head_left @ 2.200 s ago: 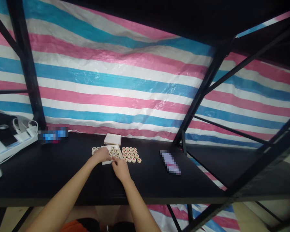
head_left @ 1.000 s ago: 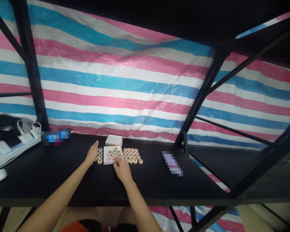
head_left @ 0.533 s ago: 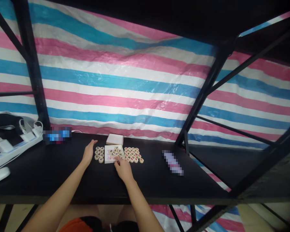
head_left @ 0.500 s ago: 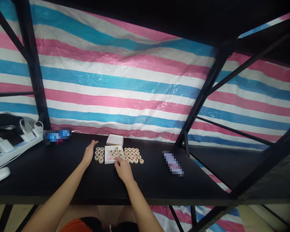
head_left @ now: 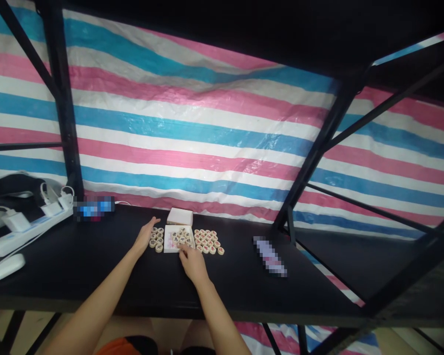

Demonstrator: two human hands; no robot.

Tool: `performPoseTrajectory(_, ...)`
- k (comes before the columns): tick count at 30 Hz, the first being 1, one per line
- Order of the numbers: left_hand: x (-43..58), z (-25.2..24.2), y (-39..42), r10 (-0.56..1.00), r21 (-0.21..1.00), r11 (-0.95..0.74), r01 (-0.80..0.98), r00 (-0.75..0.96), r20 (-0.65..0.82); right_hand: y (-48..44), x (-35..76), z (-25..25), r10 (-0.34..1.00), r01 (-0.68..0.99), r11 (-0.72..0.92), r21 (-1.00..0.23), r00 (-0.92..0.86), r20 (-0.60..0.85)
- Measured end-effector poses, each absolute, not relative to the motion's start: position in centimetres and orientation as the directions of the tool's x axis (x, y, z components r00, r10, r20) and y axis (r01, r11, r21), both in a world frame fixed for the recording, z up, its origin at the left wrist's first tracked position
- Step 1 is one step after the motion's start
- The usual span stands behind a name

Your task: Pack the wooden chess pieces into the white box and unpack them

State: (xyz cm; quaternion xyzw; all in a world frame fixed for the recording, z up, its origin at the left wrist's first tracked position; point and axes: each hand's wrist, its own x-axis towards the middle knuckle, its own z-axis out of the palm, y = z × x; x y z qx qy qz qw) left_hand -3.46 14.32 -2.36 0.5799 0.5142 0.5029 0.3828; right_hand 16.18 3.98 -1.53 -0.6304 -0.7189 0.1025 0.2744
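An open white box stands on the black table with several round Chinese chess pieces, marked in black, in its right part. Over the box's near edge reaches my right hand, its fingers bent and pressed together at the nearest pieces; what they pinch is hidden. My left hand stands edge-on with fingers stretched out, right beside black-marked chess pieces grouped left of the box. It holds nothing. Red-marked chess pieces lie in rows on the right side of the box.
Behind the box lies a white lid. A white power strip with chargers is at the left, near a blurred blue object. A blurred pale object lies to the right. Black metal posts and a striped sheet enclose the table.
My left hand has moved right, closer to the black-marked pieces. My right fingers have drawn back slightly towards the box's near edge. The whole view has shifted a little.
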Motion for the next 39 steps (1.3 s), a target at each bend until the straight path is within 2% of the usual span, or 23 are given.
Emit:
performPoseTrajectory(7,-2.7,-1.4,13.7,0.978,0.924,-0.204,0.324,0.032,0.205,3.8,16.2,-1.3,0.962,0.845,0.190,-0.499,-0.058,0.267)
performPoseTrajectory(14,-4.7,-0.8,13.0,0.955,0.837,-0.275,0.473,0.034,0.295,3.6,16.2,-1.1,0.963,0.841,0.188,-0.507,-0.056,0.265)
performPoseTrajectory(18,-5.2,-1.2,13.6,0.959,0.801,-0.273,0.532,0.086,0.270,3.6,16.2,-1.0,0.964,0.848,0.172,-0.501,-0.041,0.263)
performPoseTrajectory(27,-4.4,-1.0,15.3,0.955,0.809,-0.290,0.512,0.211,0.209,3.7,16.2,-1.0,0.966,0.853,0.165,-0.495,-0.037,0.257)
performPoseTrajectory(32,-5.7,-0.2,13.8,0.959,0.836,-0.277,0.473,0.194,0.208,3.7,16.2,-1.1,0.967,0.850,0.156,-0.504,-0.029,0.251)
performPoseTrajectory(39,-7.8,0.1,11.2,0.944,0.818,-0.268,0.508,0.307,0.119,3.7,16.2,-1.1,0.966,0.839,0.165,-0.519,-0.031,0.257)
